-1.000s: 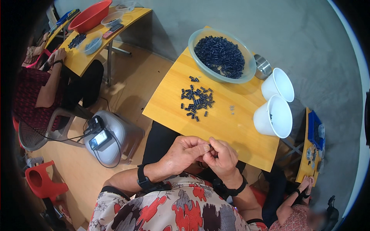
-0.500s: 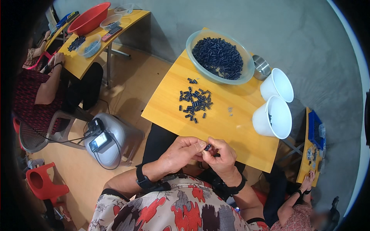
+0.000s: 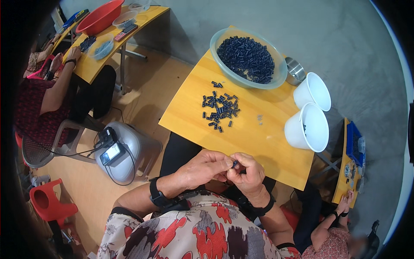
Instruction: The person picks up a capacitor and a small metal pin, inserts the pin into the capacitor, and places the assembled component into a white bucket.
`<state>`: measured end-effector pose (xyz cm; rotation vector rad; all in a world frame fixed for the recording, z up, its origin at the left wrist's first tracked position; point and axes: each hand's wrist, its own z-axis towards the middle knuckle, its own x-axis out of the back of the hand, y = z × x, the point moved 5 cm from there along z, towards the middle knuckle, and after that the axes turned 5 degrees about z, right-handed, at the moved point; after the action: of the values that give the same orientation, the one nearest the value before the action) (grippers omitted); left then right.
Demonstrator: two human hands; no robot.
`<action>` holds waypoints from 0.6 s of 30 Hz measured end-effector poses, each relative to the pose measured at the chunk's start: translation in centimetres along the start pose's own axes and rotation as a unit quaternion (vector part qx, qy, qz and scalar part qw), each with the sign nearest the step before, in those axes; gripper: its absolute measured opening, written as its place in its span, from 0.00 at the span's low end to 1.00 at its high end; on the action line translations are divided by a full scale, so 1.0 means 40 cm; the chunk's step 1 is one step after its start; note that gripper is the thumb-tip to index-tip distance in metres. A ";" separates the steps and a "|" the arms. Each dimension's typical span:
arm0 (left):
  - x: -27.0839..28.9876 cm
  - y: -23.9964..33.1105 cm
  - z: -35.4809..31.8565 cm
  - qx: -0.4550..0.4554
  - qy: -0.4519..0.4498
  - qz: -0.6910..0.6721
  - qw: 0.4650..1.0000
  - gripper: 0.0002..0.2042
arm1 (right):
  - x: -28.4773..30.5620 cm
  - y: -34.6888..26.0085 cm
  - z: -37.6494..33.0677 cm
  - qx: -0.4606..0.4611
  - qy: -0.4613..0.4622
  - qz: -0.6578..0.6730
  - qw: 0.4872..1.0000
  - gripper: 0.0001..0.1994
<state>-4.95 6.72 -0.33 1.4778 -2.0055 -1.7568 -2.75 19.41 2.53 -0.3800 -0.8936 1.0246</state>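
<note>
Between the fingertips of both hands, just off the table's near edge, is a small dark plastic piece. My left hand pinches it from the left, and my right hand grips it from the right; fingers cover most of it. Beyond them on the yellow table lies a loose pile of similar dark pieces. A wide translucent basin at the back holds a great many more of these. A few tiny pale bits lie right of the pile.
A steel bowl and two white buckets line the table's right side. To my left, a grey stool carries a device with cables. One co-worker sits at the left table, another at the lower right.
The view has shifted slightly, so the table and its contents appear a little higher. Both hands keep their hold on the dark piece, which has turned slightly.
</note>
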 end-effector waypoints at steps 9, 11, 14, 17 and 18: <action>-0.043 0.051 -0.031 -0.136 0.057 0.081 0.986 0.07 | 0.002 -0.023 0.013 0.078 0.019 0.014 0.997 0.17; -0.045 0.053 -0.033 -0.146 0.068 0.096 0.982 0.07 | 0.004 -0.031 0.016 0.086 0.025 -0.003 0.996 0.17; -0.040 0.053 -0.032 -0.174 0.085 0.119 0.974 0.07 | 0.003 -0.038 0.020 0.088 0.025 -0.002 0.996 0.16; -0.037 0.048 -0.026 -0.162 0.082 0.167 0.969 0.07 | 0.002 -0.034 0.019 0.102 0.028 -0.019 0.994 0.16; -0.037 0.050 -0.024 -0.166 0.082 0.160 0.970 0.07 | 0.001 -0.031 0.018 0.101 0.028 -0.019 0.994 0.16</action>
<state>-4.74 6.82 2.32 1.0875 -1.6576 -1.6697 -2.60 18.75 3.80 -0.2199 -0.7369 1.0530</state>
